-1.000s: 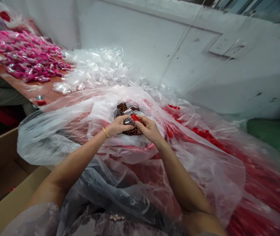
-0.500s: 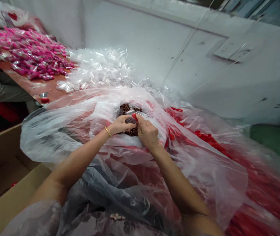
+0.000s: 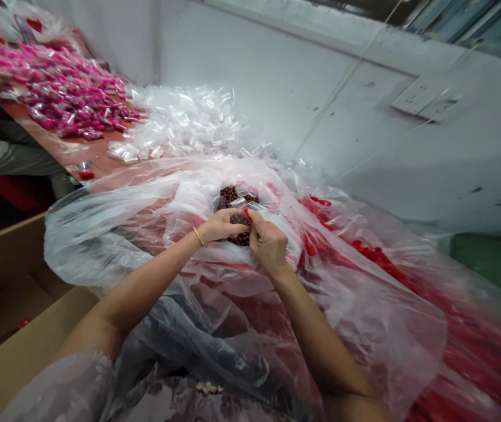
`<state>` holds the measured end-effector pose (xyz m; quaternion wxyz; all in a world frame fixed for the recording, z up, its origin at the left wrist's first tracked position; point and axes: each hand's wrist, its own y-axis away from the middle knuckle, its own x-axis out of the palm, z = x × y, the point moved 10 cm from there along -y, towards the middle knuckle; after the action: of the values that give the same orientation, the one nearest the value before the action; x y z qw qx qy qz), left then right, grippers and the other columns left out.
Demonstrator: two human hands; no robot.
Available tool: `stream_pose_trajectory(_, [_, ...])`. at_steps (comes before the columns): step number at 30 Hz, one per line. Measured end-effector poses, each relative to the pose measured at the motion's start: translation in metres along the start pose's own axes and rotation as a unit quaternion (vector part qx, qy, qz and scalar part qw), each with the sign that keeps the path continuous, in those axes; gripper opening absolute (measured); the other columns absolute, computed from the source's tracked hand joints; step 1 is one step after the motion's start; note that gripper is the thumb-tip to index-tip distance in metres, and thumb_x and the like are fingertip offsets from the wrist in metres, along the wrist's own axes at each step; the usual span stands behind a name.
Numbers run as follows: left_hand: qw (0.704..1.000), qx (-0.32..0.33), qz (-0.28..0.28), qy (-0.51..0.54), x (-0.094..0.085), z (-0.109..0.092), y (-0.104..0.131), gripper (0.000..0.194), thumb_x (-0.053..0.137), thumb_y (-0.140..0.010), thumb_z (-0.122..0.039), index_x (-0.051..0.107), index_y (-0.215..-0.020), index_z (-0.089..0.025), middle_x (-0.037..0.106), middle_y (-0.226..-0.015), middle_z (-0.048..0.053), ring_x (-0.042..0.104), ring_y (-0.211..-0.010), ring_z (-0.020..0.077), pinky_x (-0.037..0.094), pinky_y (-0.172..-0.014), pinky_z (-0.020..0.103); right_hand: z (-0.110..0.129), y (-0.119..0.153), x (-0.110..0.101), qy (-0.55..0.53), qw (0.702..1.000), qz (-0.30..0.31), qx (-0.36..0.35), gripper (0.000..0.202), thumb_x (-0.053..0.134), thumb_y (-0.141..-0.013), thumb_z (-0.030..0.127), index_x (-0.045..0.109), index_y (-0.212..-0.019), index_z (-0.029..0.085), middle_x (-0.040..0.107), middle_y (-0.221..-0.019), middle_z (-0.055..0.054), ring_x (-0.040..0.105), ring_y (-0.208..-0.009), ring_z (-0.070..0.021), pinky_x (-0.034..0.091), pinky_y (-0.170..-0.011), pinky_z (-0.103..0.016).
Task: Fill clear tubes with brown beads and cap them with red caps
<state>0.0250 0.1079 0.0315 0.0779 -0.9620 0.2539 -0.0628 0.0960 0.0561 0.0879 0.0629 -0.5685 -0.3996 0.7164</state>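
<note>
A small clear container (image 3: 237,218) of dark balls is pinched by the fingers of the left hand (image 3: 219,225), its red cap (image 3: 246,214) being gripped at the near end by the curled fingers of the right hand (image 3: 270,241). Loose brown balls (image 3: 228,195) are seen below and just beyond the fingers, ringed by a translucent plastic bag (image 3: 96,234). Farther beyond, clear plastic pieces (image 3: 184,126) are heaped; beyond them to the left, pink pieces (image 3: 72,88) (glossy, tightly piled) are spread on the worktop (image 3: 101,147).
</note>
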Motion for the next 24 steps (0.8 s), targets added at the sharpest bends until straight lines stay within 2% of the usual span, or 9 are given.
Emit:
stream_pose_trajectory(4, [1.0,0.005,-0.02,0.003,-0.003,-0.001,0.001,0.028,0.069,-0.062,-0.033,0.049,-0.069,-0.015,0.047,-0.047,-0.006,0.039,-0.043,0.0052,0.028,-0.042,0.019,-0.008,-0.002,0.006,-0.084,0.996,0.03,0.013,0.048,0.043,-0.081,0.011,0.06,-0.126,0.016,0.073,-0.091,-0.011,0.065,-0.077,-0.0221,0.052,-0.076,-0.035])
stream_pose_trajectory(8, [1.0,-0.008,-0.011,-0.017,0.001,0.0,0.002,0.023,0.063,-0.062,-0.028,0.054,-0.076,-0.013,0.048,-0.049,-0.006,0.041,-0.044,0.0066,0.029,-0.044,0.019,-0.024,-0.011,0.0,-0.237,0.969,0.057,0.038,0.041,0.05,-0.071,0.014,0.069,-0.107,0.018,0.073,-0.084,-0.005,0.064,-0.069,-0.0193,0.052,-0.069,-0.032])
stream_pose_trajectory(10, [0.999,-0.011,0.013,-0.043,0.006,0.0,0.002,0.02,0.06,-0.061,-0.027,0.054,-0.075,-0.014,0.049,-0.051,-0.006,0.043,-0.046,0.0075,0.031,-0.046,0.02,-0.034,-0.018,-0.002,-0.312,0.946,0.036,0.078,0.03,0.051,-0.07,0.017,0.071,-0.091,0.019,0.072,-0.081,-0.003,0.062,-0.067,-0.0174,0.051,-0.067,-0.031])
stream_pose_trajectory(12, [0.995,-0.001,0.038,-0.091,0.011,0.0,0.002,0.015,0.059,-0.06,-0.025,0.051,-0.067,-0.015,0.048,-0.051,-0.006,0.043,-0.047,0.0074,0.031,-0.047,0.019,-0.04,-0.025,0.001,-0.37,0.921,-0.005,0.121,0.023,0.049,-0.076,0.025,0.069,-0.083,0.019,0.071,-0.081,-0.003,0.062,-0.071,-0.0175,0.051,-0.072,-0.032])
stream_pose_trajectory(14, [0.99,0.012,0.048,-0.132,0.013,-0.001,0.002,0.015,0.058,-0.058,-0.025,0.047,-0.062,-0.016,0.045,-0.051,-0.006,0.04,-0.048,0.0067,0.028,-0.047,0.019,-0.043,-0.033,0.017,-0.42,0.892,-0.019,0.168,0.035,0.04,-0.086,0.038,0.069,-0.091,0.019,0.071,-0.09,-0.005,0.063,-0.077,-0.0174,0.051,-0.076,-0.032])
stream_pose_trajectory(15, [0.989,0.015,0.041,-0.143,0.012,-0.002,0.002,0.015,0.058,-0.058,-0.025,0.045,-0.06,-0.016,0.043,-0.051,-0.006,0.038,-0.048,0.0063,0.027,-0.046,0.019,-0.042,-0.036,0.029,-0.44,0.877,-0.002,0.192,0.045,0.032,-0.091,0.045,0.067,-0.101,0.019,0.071,-0.097,-0.006,0.063,-0.08,-0.0169,0.051,-0.076,-0.032])
stream_pose_trajectory(18, [0.986,0.021,0.012,-0.165,0.006,-0.005,0.003,0.015,0.056,-0.057,-0.026,0.043,-0.058,-0.017,0.04,-0.051,-0.006,0.034,-0.048,0.0063,0.025,-0.046,0.021,-0.034,-0.042,0.065,-0.466,0.849,0.1,0.228,0.069,0.012,-0.093,0.062,0.053,-0.132,0.021,0.063,-0.123,-0.008,0.064,-0.096,-0.0173,0.051,-0.085,-0.034])
stream_pose_trajectory(21, [0.976,0.043,0.002,-0.211,0.004,-0.01,0.005,0.014,0.056,-0.056,-0.024,0.044,-0.057,-0.017,0.038,-0.051,-0.006,0.033,-0.049,0.0068,0.025,-0.048,0.022,-0.023,-0.044,0.076,-0.443,0.86,0.176,0.183,0.078,0.016,-0.088,0.073,0.045,-0.14,0.023,0.051,-0.142,-0.007,0.051,-0.127,-0.0214,0.038,-0.109,-0.042])
stream_pose_trajectory(24, [0.966,0.061,-0.006,-0.25,0.003,-0.013,0.005,0.011,0.058,-0.056,-0.022,0.049,-0.058,-0.016,0.041,-0.051,-0.006,0.035,-0.05,0.0077,0.026,-0.05,0.023,-0.022,-0.047,0.073,-0.385,0.892,0.19,0.14,0.081,0.028,-0.083,0.078,0.053,-0.135,0.021,0.048,-0.145,-0.008,0.037,-0.139,-0.0254,0.02,-0.119,-0.047])
